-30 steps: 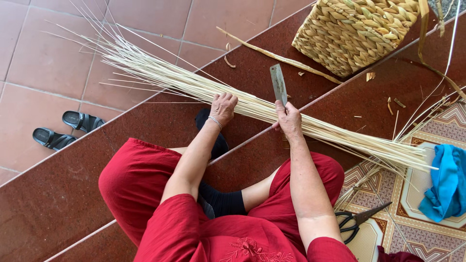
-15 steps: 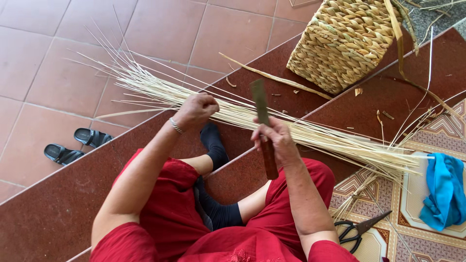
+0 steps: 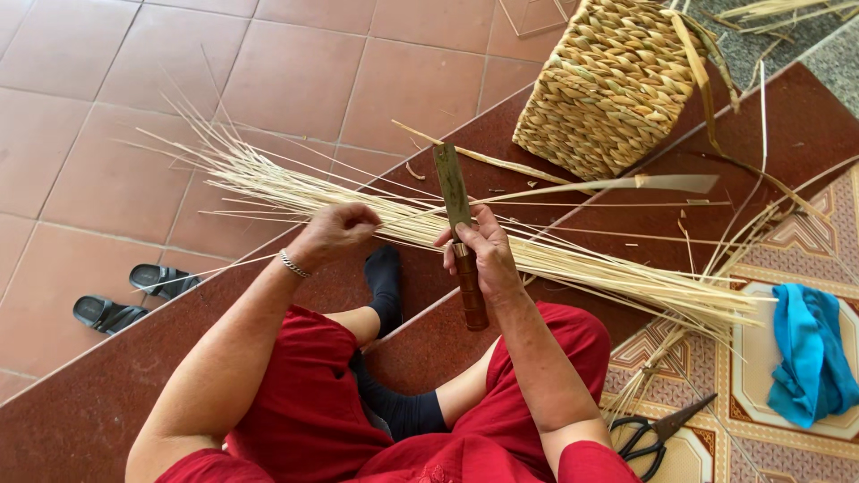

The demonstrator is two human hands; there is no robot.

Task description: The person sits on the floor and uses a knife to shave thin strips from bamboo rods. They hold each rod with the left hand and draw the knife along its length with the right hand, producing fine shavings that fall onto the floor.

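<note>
Pale thin straw strips pinched in left hand; right hand grip clamps wooden-handled flat knife.

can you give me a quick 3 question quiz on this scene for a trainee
1. True or false: the right hand holds a knife with its flat blade pointing away from the person.
2. What does the left hand grip?
A. the scissors
B. the bundle of pale straw strips
C. the blue cloth
3. Fill in: the woven basket stands on the dark red ____.

Key:
1. True: the brown handle sits in the hand, blade up over the strips.
2. B: the scissors and the cloth lie untouched on the patterned floor to the right.
3. Step, beyond the strips.
</note>
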